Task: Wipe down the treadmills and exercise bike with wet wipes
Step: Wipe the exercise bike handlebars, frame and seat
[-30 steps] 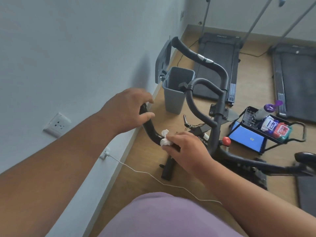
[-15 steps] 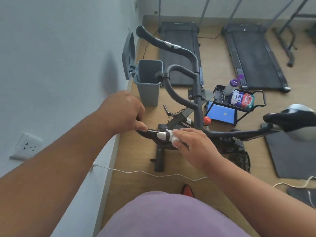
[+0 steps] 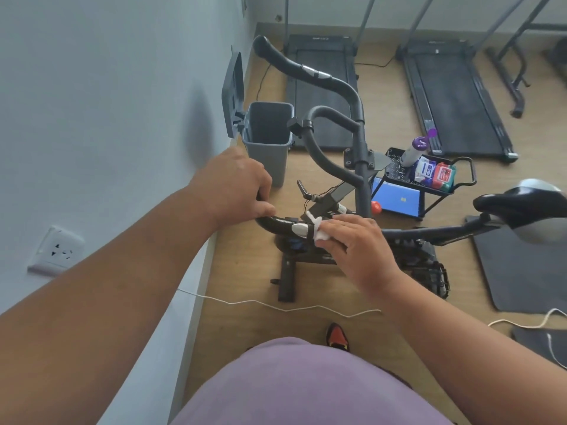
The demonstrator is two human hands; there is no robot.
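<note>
Wall socket (image 3: 56, 251) sat far left of the bike (image 3: 362, 167), low on the wall. Left hand (image 3: 236, 188) was curled round the near handlebar (image 3: 277, 223) of the bike, thumb on top, gripping its left end. Grey bin (image 3: 267, 142) stood just left of the bike's front, lid (image 3: 234, 93) tipped up against the wall. White cable (image 3: 276, 308) trailed across the floor in front of the bike's base. Silver sensor pad (image 3: 299, 229) showed on the same handlebar, just right of the left hand. White wipe (image 3: 319, 230) was bunched against the handlebar beside that pad, pressed there under the fingers of the right hand (image 3: 356, 243), which curled over it and held it. Far handlebar (image 3: 310, 70) rose behind, up and left of the bike's post. Left treadmill (image 3: 322, 90) lay behind the bike, by the back wall. Red knob (image 3: 376, 207) stuck out just right of the post. Black cart (image 3: 460, 179) stood right of the bike, carrying a white bottle (image 3: 414, 151) with a purple cap and two wipe packs (image 3: 435, 174); blue panel (image 3: 395, 200) leaned under it. Right treadmill (image 3: 454, 99) lay behind the cart, right of the bike. Black saddle (image 3: 518, 207) sat at the bike's right end, above a dark mat (image 3: 515, 271).
</note>
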